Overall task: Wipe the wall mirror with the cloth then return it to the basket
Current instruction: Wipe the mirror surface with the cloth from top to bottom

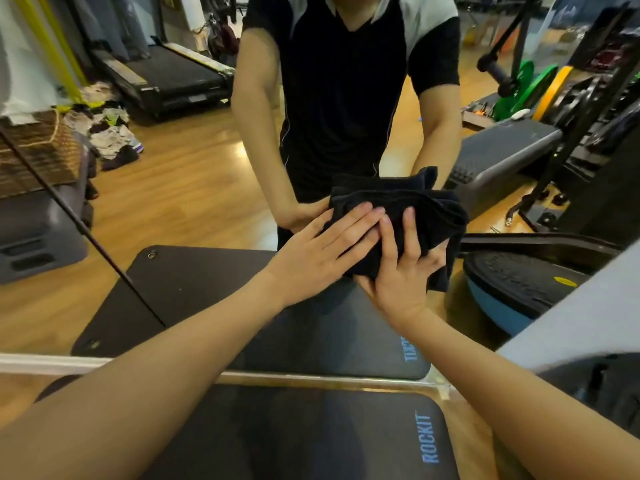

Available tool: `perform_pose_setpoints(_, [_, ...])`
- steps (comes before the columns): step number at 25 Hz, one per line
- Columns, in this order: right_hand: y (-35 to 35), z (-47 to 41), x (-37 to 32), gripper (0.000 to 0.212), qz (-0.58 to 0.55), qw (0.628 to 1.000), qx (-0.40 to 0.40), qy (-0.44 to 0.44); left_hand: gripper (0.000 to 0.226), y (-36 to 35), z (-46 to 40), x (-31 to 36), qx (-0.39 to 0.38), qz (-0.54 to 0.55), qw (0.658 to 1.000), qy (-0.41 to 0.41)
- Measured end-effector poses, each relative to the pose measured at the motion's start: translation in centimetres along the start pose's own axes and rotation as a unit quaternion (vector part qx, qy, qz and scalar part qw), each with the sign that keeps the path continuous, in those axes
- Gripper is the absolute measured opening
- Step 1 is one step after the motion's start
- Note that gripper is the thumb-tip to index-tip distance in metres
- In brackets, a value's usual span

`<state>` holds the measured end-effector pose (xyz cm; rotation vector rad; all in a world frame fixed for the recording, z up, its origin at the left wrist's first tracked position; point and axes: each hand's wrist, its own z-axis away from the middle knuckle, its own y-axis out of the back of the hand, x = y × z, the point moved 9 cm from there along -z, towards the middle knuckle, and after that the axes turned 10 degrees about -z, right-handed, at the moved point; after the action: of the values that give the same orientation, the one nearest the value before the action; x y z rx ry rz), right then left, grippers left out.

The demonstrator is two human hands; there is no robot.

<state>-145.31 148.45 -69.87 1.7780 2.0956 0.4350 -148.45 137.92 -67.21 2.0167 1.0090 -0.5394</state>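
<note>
A bunched black cloth (429, 220) is pressed against the wall mirror (194, 188) at chest height. My left hand (322, 251) lies flat on the cloth's left part, fingers stretched to the right. My right hand (403, 271) grips the cloth from below, fingers pointing up over it. The glass reflects my torso and both arms behind the cloth. A woven wicker basket (38, 150) shows in the reflection at the far left, on a grey box.
A black exercise mat (311, 438) marked ROCKIT lies on the floor against the mirror's bottom edge (311, 377). A blue balance trainer (512, 292) sits at the right. The reflection shows a treadmill (173, 77), a clothes pile (107, 129), a step platform (502, 150) and a weight rack.
</note>
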Motion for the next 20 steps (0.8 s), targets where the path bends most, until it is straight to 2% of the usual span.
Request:
perform_pose_setpoints(7, [-5.8, -1.5, -10.0, 0.079, -0.021, 1.000, 0.019, -0.013, 0.061, 1.2, 9.0, -7.0, 0.010, -0.040, 0.998, 0.046])
perform_pose_setpoints(10, [-8.4, -1.7, -14.9, 0.087, -0.032, 0.999, 0.018, -0.021, 0.060, 1.3, 13.6, -9.8, -0.011, -0.059, 0.996, 0.068])
perform_pose_setpoints(14, [-12.4, -2.2, -20.9, 0.073, -0.055, 0.997, -0.007, -0.049, 0.057, 1.3, 19.7, -13.7, -0.040, -0.059, 0.994, 0.087])
perform_pose_setpoints(20, [-17.7, -3.0, -30.5, 0.091, -0.083, 0.992, -0.080, -0.057, 0.048, 2.2, 27.7, -20.5, -0.042, -0.079, 0.992, 0.090])
